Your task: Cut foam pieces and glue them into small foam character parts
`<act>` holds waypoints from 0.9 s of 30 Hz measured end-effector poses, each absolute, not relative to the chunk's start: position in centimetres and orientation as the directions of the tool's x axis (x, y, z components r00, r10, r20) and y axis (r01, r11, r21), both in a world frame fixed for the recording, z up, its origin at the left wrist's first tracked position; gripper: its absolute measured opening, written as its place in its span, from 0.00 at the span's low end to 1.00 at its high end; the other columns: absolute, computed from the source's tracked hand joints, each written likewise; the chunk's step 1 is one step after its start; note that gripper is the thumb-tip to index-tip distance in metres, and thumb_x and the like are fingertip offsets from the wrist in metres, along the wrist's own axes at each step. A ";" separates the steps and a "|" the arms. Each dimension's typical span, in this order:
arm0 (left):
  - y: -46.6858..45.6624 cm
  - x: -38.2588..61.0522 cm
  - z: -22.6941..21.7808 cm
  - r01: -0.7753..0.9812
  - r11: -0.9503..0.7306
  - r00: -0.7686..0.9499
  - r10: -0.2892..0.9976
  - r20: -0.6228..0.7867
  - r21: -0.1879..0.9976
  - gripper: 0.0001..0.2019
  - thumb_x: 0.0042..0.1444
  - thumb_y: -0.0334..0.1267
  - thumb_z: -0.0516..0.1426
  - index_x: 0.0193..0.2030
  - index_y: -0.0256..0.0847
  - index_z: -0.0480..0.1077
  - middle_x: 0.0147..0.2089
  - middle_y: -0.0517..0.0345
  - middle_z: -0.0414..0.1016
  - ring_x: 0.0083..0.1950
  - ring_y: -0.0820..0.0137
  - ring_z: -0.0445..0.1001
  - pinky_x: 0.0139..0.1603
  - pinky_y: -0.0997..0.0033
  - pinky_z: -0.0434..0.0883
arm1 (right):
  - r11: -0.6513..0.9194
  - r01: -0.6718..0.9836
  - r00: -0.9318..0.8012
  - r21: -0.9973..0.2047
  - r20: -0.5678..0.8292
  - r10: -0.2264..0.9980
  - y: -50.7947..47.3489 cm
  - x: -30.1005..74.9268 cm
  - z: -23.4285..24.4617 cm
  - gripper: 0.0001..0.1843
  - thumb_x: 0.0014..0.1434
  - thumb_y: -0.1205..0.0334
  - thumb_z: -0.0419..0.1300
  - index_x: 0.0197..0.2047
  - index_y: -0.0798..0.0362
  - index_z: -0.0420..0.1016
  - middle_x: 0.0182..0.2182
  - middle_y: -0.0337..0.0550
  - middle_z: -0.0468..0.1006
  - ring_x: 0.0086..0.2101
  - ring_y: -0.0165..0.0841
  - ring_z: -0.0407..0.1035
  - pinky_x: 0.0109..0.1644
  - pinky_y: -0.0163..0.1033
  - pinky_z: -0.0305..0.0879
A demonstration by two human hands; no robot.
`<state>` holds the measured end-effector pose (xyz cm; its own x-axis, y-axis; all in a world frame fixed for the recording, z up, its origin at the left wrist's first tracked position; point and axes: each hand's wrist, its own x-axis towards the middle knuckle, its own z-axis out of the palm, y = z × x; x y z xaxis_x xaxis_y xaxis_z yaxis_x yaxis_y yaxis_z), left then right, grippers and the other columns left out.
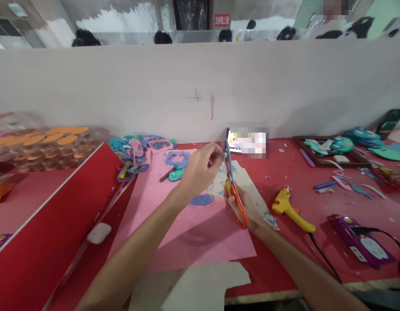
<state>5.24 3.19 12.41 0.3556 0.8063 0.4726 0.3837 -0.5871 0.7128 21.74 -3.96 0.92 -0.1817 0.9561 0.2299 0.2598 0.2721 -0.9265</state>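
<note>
One left hand point(203, 163), one right hand point(250, 208) holding one pair of scissors point(230, 175), one yellow glue gun point(291, 210) and one purple device point(357, 239) to that hand's right

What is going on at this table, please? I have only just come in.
A person's right grip holds orange-and-yellow-handled scissors. The left grip is close to their cutting end; whether it pinches anything is unclear. A blue piece with a pink edge lies on a pink sheet. To the right, a yellow glue gun lies on the red table.
</note>
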 end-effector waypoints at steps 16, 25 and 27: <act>3.2 5.3 12.3 0.395 -0.585 0.346 0.809 0.476 0.708 0.05 0.64 0.32 0.53 0.35 0.41 0.67 0.32 0.59 0.74 0.33 0.73 0.70 0.35 0.72 0.66 | 0.241 0.157 -0.152 -0.958 0.218 0.964 -4.1 21.5 1.3 0.28 0.64 0.30 0.54 0.36 0.49 0.62 0.28 0.36 0.63 0.27 0.30 0.57 0.30 0.38 0.56; 3.2 5.3 12.3 0.384 -0.582 0.337 0.811 0.477 0.717 0.05 0.64 0.32 0.53 0.35 0.41 0.66 0.31 0.60 0.73 0.32 0.74 0.69 0.34 0.72 0.65 | 0.209 0.132 -0.138 -0.969 0.191 0.972 -4.2 21.4 1.3 0.31 0.61 0.27 0.55 0.35 0.49 0.62 0.26 0.35 0.62 0.25 0.28 0.55 0.27 0.36 0.54; 3.2 5.2 12.3 0.388 -0.577 0.336 0.814 0.473 0.718 0.05 0.64 0.32 0.53 0.35 0.41 0.66 0.31 0.61 0.72 0.31 0.74 0.69 0.34 0.72 0.65 | 0.204 0.140 -0.136 -0.969 0.185 0.973 -4.2 21.4 1.6 0.31 0.61 0.27 0.56 0.34 0.49 0.62 0.26 0.35 0.62 0.25 0.28 0.55 0.26 0.36 0.54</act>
